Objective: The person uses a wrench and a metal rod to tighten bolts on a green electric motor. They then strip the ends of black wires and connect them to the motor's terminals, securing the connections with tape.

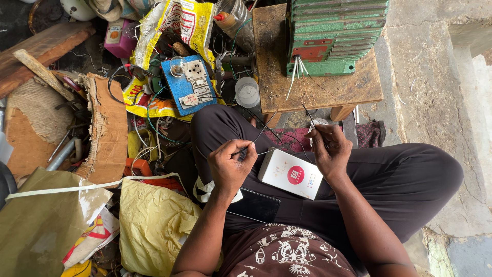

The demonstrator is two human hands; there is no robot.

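Note:
I sit cross-legged on the floor. My left hand is closed around a thin wire and a small dark tool above my lap. My right hand pinches the other end of a thin dark wire that rises toward the wooden stool. A white box with a red round mark rests on my thigh between the hands. A black phone lies on my lap just below the left hand.
A green finned motor with loose white wires stands on the stool. To the left lie a blue switch board, a clear plastic cup, torn cardboard, yellow bags and tangled cables. Concrete floor lies at the right.

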